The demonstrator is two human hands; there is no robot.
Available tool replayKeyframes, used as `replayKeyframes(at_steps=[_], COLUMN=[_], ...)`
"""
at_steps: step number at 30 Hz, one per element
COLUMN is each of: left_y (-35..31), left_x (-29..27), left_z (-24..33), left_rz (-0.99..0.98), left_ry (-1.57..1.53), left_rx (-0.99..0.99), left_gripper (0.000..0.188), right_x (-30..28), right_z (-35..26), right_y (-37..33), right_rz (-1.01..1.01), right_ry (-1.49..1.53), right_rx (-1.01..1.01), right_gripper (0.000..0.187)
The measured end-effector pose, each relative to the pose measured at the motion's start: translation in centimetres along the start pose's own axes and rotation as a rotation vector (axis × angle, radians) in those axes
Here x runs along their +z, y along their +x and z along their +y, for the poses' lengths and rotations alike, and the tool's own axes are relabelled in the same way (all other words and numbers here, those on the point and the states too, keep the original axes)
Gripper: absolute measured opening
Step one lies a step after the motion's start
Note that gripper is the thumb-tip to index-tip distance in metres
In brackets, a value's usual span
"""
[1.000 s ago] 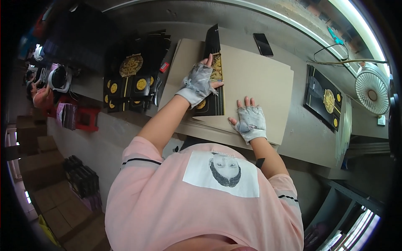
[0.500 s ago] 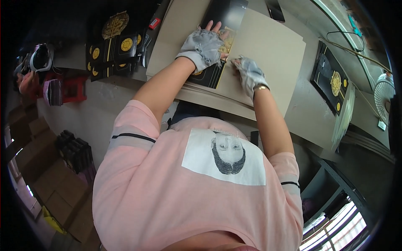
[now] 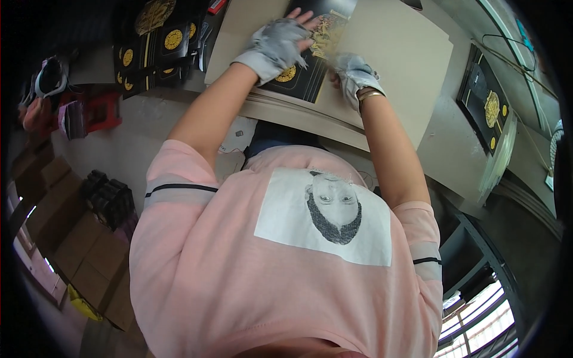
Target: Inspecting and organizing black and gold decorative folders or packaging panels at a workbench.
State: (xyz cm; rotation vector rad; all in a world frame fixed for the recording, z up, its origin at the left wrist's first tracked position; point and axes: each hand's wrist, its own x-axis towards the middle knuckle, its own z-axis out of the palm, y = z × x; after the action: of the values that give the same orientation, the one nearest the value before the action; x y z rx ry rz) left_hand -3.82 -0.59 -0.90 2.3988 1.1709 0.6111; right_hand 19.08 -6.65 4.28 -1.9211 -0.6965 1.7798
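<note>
I see left hand, fingers spread, over black sheet, likely steadying it; sheet lies on cardboard, close to its near edge. Right hand blurred beside sheet's right edge; can't tell if fingers grip.

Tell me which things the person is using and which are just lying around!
In use:
the black-and-gold sheet, under the left hand, with the right hand at its edge
tan boards beneath
maybe the similar left stack and right stack

Just around, it seems:
red stool
boxes
yellow thing
</note>
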Motion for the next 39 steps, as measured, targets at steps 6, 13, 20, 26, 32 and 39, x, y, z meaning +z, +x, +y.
replayKeyframes(at_steps=[6,13,20,26,32,39], left_y=[-4.7,-7.1,-7.1,-7.3,-7.2,-7.2], left_x=[-6.4,-3.4,-2.1,-1.7,-1.5,-1.5], left_z=[-7.2,5.2,8.8,8.8,8.7,8.6], left_rz=[0.314,-0.079,-0.146,-0.135,-0.152,-0.177], left_ry=[-0.891,0.252,0.556,0.604,0.588,0.608], left_rx=[-0.5,-0.093,-0.186,-0.179,-0.204,-0.193], left_gripper=[0.065,0.062,0.074,0.078,0.078,0.08], right_x=[-0.2,-1.1,-0.7,-1.8,-0.2,0.1], right_z=[-0.2,1.4,7.1,3.2,0.7,1.6], right_y=[0.0,1.4,10.7,5.3,1.1,2.5], right_rz=[-0.064,0.024,-0.089,-0.059,0.016,0.008], right_ry=[-0.031,-0.574,-0.363,-0.873,-0.386,-0.17], right_rx=[0.018,-0.208,-1.027,-0.341,-0.118,-0.029], right_gripper=[0.026,0.03,0.033,0.032,0.035,0.03])
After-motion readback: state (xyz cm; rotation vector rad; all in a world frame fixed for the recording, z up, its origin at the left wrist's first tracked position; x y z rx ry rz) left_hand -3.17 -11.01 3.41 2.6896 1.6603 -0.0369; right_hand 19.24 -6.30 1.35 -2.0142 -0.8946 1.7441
